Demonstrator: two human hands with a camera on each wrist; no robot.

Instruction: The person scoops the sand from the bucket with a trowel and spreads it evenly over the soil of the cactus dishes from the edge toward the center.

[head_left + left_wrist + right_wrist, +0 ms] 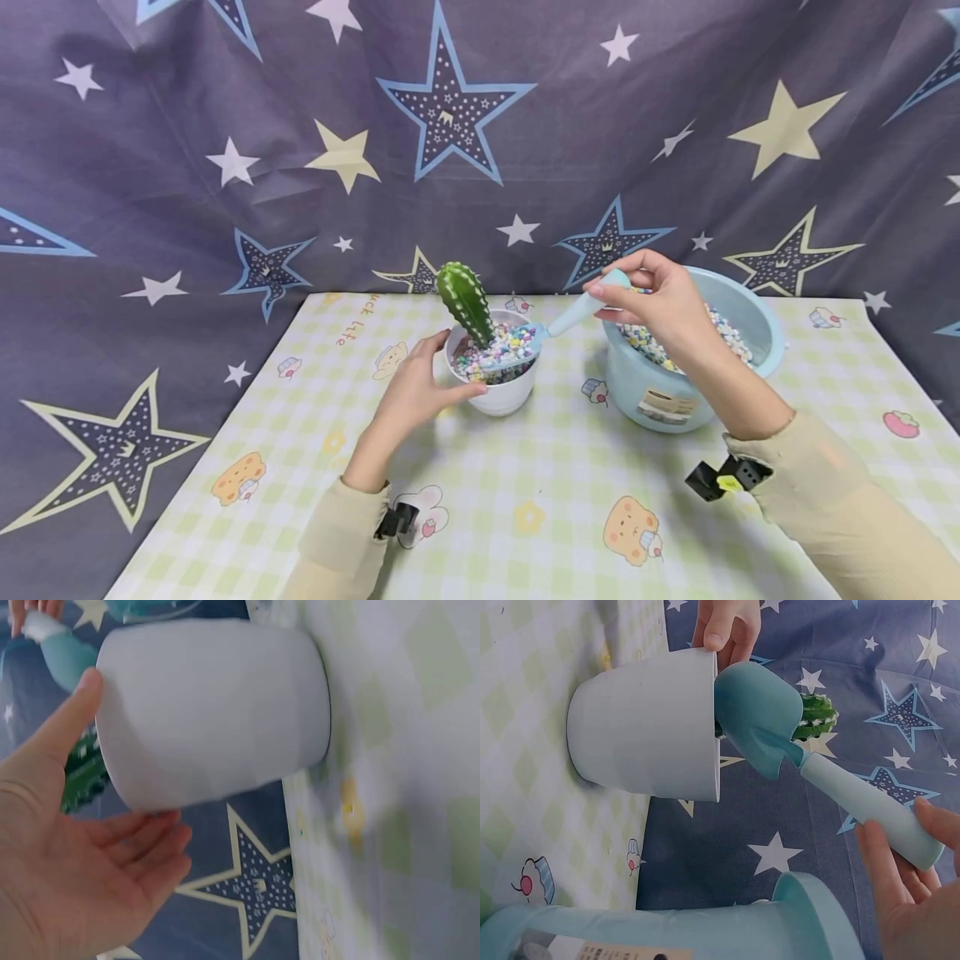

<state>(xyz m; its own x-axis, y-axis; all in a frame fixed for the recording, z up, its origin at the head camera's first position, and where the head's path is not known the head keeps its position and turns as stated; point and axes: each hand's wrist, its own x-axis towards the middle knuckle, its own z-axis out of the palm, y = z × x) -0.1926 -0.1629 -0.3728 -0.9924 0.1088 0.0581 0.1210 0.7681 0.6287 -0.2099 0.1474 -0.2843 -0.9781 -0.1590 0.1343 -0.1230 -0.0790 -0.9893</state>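
While right hand (656,300) pinches trowel (573,318) by handle | blade (759,712) lies over pot (501,403) | left hand (420,379) holds pot's rim

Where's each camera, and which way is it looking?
Head: on the head, looking forward and down at the pot, cactus, scoop and bucket; left hand, right hand and sleeves show.
Left wrist: on that wrist, facing the pot's side; the left hand shows big, the right only partly.
Right wrist: on that wrist, facing the pot and scoop; the right hand shows at lower right, the left at top.
Both wrist views share the pot, cactus and scoop.
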